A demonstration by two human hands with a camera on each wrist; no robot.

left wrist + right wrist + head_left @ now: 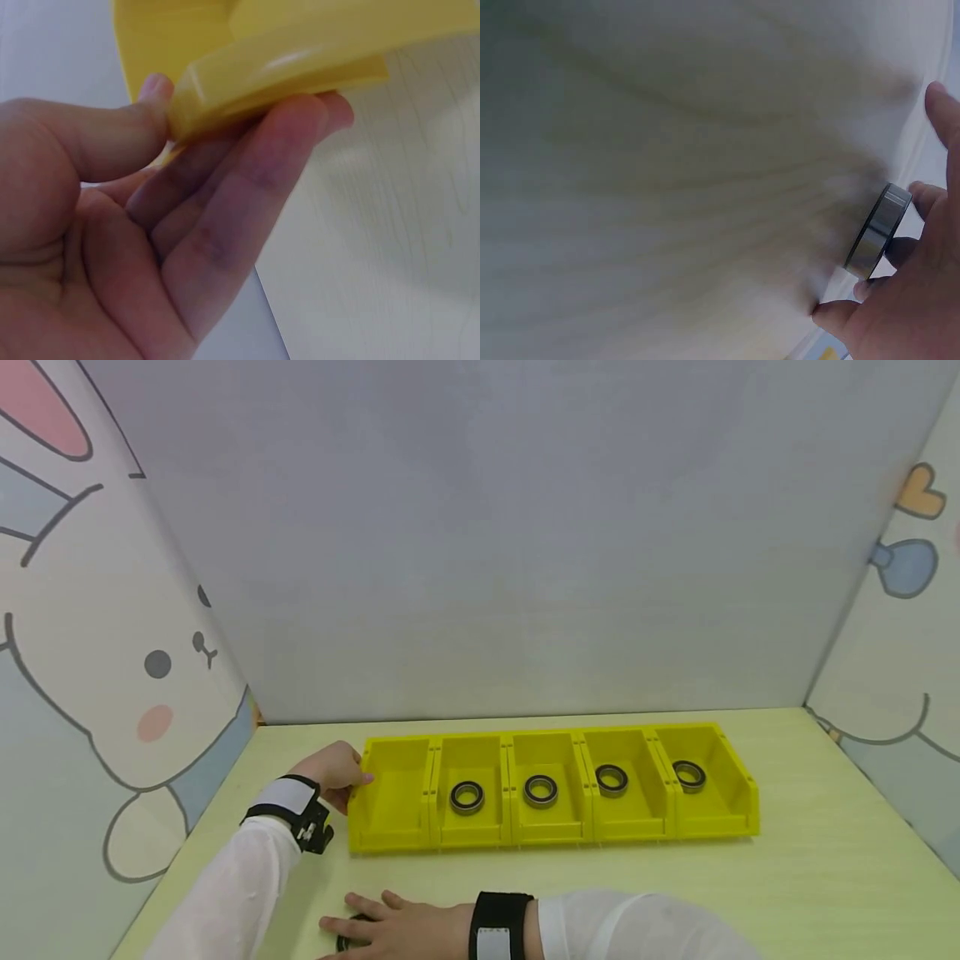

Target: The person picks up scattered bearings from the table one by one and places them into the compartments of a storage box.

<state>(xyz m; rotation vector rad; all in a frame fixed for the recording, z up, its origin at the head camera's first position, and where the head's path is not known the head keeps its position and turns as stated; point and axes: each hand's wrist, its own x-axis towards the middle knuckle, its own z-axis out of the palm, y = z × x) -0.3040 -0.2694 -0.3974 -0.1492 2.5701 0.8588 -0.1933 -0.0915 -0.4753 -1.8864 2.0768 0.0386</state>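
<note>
A row of joined yellow bins [468, 837] stands on the table. My left hand [333, 770] holds its left end. The left wrist view shows the thumb against the bin's yellow wall [262, 71] and the other fingers underneath. Nearer the front, my right hand [416, 931] lies over a ball bearing [878, 232], its fingers spread. That bearing is partly hidden by the fingers in the head view; in the right wrist view its shiny metal side shows under the hand.
The leftmost bin holds nothing; each other bin has one bearing, such as this bearing [467, 797] and the rightmost bearing [688, 775]. A grey wall [525, 543] rises behind the pale wooden table [810, 827]. Side panels carry cartoon animals.
</note>
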